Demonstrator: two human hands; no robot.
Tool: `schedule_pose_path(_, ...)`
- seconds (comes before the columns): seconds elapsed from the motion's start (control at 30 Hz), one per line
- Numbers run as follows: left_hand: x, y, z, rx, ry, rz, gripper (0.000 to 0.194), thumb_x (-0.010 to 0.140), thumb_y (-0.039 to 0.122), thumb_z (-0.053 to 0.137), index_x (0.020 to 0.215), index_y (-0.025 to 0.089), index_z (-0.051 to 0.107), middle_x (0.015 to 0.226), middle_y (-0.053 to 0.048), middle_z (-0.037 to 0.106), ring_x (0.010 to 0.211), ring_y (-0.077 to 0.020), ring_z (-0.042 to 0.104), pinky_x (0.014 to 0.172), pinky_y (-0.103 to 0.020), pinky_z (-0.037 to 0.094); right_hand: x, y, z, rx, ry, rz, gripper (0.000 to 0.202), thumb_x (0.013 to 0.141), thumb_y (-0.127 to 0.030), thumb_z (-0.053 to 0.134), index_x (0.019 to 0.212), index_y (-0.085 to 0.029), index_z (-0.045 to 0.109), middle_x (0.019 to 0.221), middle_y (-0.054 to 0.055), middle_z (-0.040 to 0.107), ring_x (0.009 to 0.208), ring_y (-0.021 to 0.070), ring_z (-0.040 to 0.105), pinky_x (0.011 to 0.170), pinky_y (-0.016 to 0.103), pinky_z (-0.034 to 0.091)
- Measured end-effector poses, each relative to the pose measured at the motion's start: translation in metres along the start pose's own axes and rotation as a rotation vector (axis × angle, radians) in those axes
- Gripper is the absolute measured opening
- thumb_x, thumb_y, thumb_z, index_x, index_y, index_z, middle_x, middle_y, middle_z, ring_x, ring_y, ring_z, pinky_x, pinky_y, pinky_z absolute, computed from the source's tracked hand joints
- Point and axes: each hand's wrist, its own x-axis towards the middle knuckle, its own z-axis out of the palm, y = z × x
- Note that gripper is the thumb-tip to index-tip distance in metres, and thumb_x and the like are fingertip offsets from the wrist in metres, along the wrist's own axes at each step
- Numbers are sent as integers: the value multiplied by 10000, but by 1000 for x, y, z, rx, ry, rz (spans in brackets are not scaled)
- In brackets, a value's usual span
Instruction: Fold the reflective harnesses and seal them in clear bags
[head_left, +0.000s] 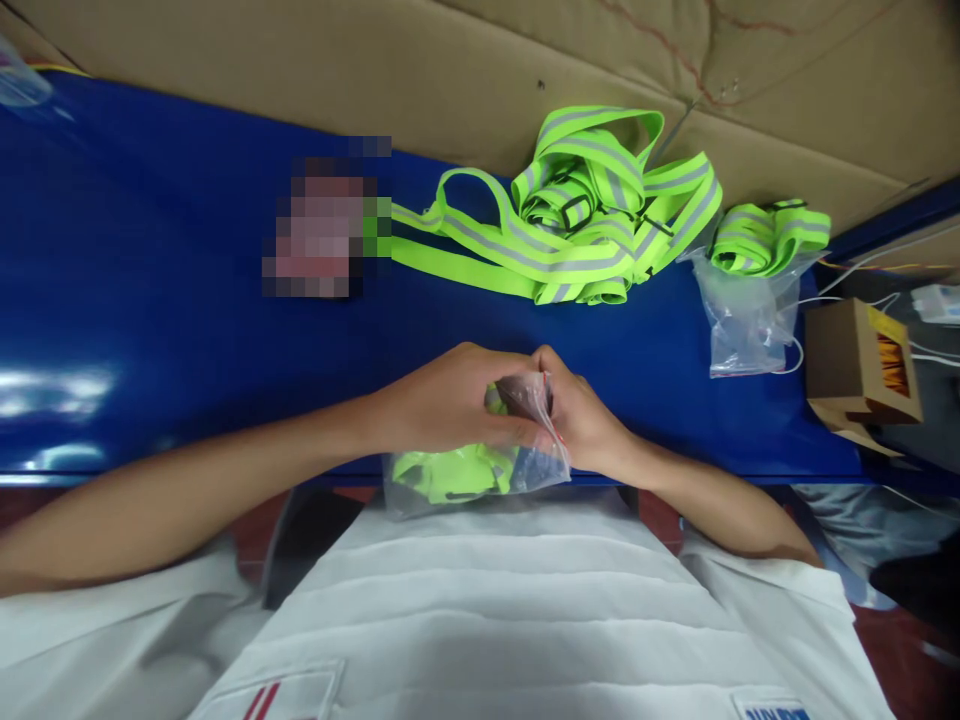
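Observation:
A clear zip bag [544, 465] with a folded neon-yellow strap [457, 472] inside is held close to my body at the table's front edge. My left hand [450, 400] lies over the bag's top, its fingers wrapped round it. On the other side of the opening, my right hand [589, 420] grips the bag's edge, with some fingers hidden behind the plastic. Both hands touch near the bag's mouth. Beyond them, a loose pile of neon straps with grey stripes [585, 240] rests on the blue table [187, 330].
Rolled neon straps [765, 240] lie at the back right beside clear plastic bags [750, 320]. An open cardboard box [847, 360] and white cables are at the right. A blurred-out item [319, 235] touches the straps' left end. Brown cardboard [450, 70] lines the back.

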Motion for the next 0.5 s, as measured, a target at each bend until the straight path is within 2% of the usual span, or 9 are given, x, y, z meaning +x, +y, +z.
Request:
schedule_pose_path(0.1, 1, 2, -1, -47, 84, -12, 273, 843, 462, 830, 933, 210, 776, 903, 28, 793, 840, -157, 710, 719, -235, 464, 1, 0, -11, 221, -99, -61, 624, 656, -474, 951, 926, -235, 441, 787, -73, 570, 684, 101, 520, 589, 224, 381)
schedule_pose_path(0.2, 5, 0, -8, -50, 290, 13, 266, 805, 418, 850, 837, 177, 741, 813, 24, 747, 738, -131, 638, 681, -236, 443, -1, -2, -33, 428, -208, 8, 495, 828, -588, 825, 980, -206, 549, 789, -39, 610, 658, 101, 562, 585, 223, 468)
schedule_pose_path(0.23, 6, -1, -12, -58, 362, 18, 287, 781, 417, 864, 804, 170, 720, 776, 28, 720, 702, -122, 608, 672, -236, 439, -2, -3, -40, 432, -195, 35, 471, 891, -623, 752, 1002, -194, 593, 787, -23, 622, 653, 105, 580, 577, 226, 491)
schedule_pose_path(0.3, 9, -5, -21, -109, 449, 1, 339, 736, 434, 892, 775, 163, 692, 722, 36, 675, 657, -113, 569, 660, -237, 439, -6, -5, -53, 375, -116, 43, 480, 934, -644, 696, 1054, -180, 663, 818, 7, 655, 683, 118, 625, 584, 230, 530)
schedule_pose_path(0.4, 13, -10, -32, -243, 408, -87, 417, 671, 485, 929, 820, 161, 713, 747, 16, 691, 668, -131, 600, 661, -244, 467, -11, -7, -62, 286, -44, 4, 436, 877, -558, 807, 1074, -182, 706, 825, 10, 687, 693, 120, 645, 598, 230, 548)
schedule_pose_path(0.5, 15, -12, -35, -373, 338, -131, 486, 682, 588, 904, 834, 158, 736, 792, -19, 720, 707, -156, 638, 677, -259, 493, -11, -4, -62, 234, -4, -19, 350, 879, -493, 818, 998, -179, 720, 765, -6, 675, 644, 107, 616, 599, 233, 542)
